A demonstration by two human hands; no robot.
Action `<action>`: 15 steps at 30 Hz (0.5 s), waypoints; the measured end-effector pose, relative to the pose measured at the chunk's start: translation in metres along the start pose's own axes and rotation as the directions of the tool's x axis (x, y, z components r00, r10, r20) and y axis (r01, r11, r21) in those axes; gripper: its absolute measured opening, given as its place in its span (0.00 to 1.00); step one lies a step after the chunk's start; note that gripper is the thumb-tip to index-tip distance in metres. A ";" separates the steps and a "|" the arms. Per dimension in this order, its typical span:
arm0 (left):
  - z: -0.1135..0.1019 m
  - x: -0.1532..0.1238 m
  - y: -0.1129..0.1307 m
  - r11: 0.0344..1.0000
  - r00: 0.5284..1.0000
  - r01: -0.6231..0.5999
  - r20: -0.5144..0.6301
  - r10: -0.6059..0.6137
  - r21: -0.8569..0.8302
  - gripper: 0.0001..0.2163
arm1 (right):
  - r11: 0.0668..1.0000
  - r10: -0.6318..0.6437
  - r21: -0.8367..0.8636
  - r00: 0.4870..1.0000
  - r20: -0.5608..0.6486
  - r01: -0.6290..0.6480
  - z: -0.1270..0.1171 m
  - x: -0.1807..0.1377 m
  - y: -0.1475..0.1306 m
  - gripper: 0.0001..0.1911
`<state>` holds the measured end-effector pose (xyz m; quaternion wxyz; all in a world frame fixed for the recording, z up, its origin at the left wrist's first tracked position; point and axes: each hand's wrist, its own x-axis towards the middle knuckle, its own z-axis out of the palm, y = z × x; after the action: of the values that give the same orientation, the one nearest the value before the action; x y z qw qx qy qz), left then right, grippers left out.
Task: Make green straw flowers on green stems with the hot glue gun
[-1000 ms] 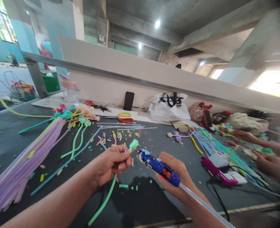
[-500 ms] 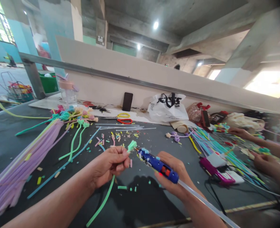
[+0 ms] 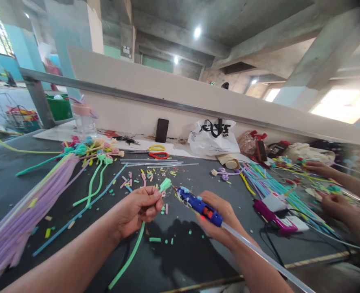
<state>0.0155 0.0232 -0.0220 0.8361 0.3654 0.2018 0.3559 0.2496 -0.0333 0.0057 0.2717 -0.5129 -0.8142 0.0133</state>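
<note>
My left hand point(image 3: 145, 205) is closed in a pinch round a green pipe cleaner point(image 3: 134, 248). Above my fingertips shows its bunched pale-green head point(image 3: 165, 185), while the stem hangs down toward the table's front edge. My right hand point(image 3: 219, 213) is wrapped round a blue glue gun point(image 3: 198, 205) speckled with coloured bits. A long clear glue stick point(image 3: 256, 249) runs out of the gun's back end. The nozzle points left at the green head, a small gap away from it.
Purple pipe cleaners point(image 3: 36, 207) lie bundled at left, coloured ones point(image 3: 274, 185) at right. Scissors point(image 3: 158, 154), clear glue sticks point(image 3: 155, 163) and an upright phone point(image 3: 162, 130) are behind. A magenta device point(image 3: 274, 219) with a cable lies right. A co-worker's hands point(image 3: 335, 203) work at far right.
The glue gun's nozzle has drawn slightly away from the green head, opening a small gap. The whole view has shifted a little. Both hands keep their holds.
</note>
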 end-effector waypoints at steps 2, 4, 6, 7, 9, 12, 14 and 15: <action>-0.003 0.001 0.001 1.000 1.000 -0.009 -0.022 0.009 -0.004 0.07 | 0.993 0.049 -0.108 0.996 0.076 -0.041 0.002 0.001 0.011 0.07; -0.005 0.002 0.003 1.000 0.999 -0.004 -0.048 0.004 0.006 0.08 | 0.971 0.147 -0.216 0.971 0.190 -0.105 0.005 0.002 0.026 0.10; -0.007 0.002 0.004 1.000 0.998 0.012 -0.060 -0.011 0.018 0.08 | 0.958 0.201 -0.250 0.950 0.240 -0.140 0.005 0.001 0.041 0.13; -0.008 0.002 0.004 1.000 0.998 0.023 -0.061 -0.021 0.021 0.07 | 0.957 0.210 -0.252 0.946 0.247 -0.147 0.004 0.000 0.047 0.15; -0.008 0.001 0.004 0.999 0.998 0.041 -0.056 -0.040 0.024 0.07 | 0.951 0.226 -0.263 0.948 0.224 -0.164 0.000 0.000 0.051 0.21; -0.007 0.000 0.004 0.998 0.997 0.053 -0.057 -0.052 0.033 0.06 | 0.929 0.252 -0.300 0.964 0.081 -0.218 -0.001 0.003 0.030 0.18; -0.006 -0.001 0.004 0.998 0.997 0.049 -0.063 -0.046 0.046 0.06 | 0.951 0.188 -0.263 0.980 0.070 -0.163 0.008 0.004 0.001 0.11; -0.006 -0.001 0.004 0.998 0.997 0.045 -0.062 -0.042 0.051 0.06 | 0.981 0.100 -0.181 0.987 0.126 -0.076 0.017 0.003 -0.015 0.08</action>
<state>0.0093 0.0274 -0.0228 0.8272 0.3718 0.2446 0.3432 0.2288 -0.0333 -0.0025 0.1691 -0.5684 -0.8051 -0.0119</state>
